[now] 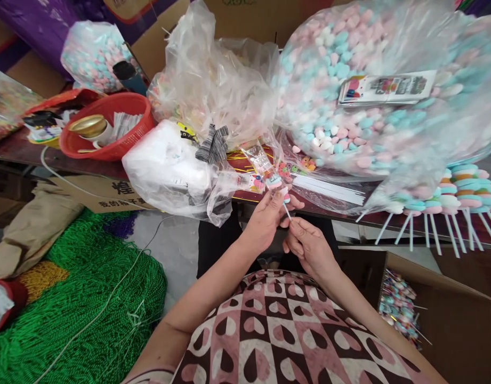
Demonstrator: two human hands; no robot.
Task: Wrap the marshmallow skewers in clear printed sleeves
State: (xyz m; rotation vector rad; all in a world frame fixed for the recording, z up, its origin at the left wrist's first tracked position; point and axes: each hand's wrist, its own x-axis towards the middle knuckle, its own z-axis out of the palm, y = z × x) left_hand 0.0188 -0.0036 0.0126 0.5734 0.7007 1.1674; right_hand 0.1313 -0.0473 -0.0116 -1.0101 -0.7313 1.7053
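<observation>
My left hand point(265, 218) pinches the lower end of a clear printed wrapper sleeve point(264, 169) with a candy stack inside it. The fingers of my right hand point(307, 244) grip the white stick point(287, 212) that pokes out below the sleeve. Both hands meet just in front of the dark table edge point(351, 216), above my lap. A row of finished marshmallow lollipops on white sticks point(455, 198) lies on the table to the right. Loose white sticks point(329, 189) lie just beyond my hands.
A huge clear bag of pink, blue and white marshmallows point(373, 85) fills the upper right. Crumpled plastic bags point(213, 80) sit behind a white bag point(169, 165). A red basket point(109, 128) stands left. Green bead strings point(77, 309) lie below left; a carton of wrapped lollipops point(397, 306) sits lower right.
</observation>
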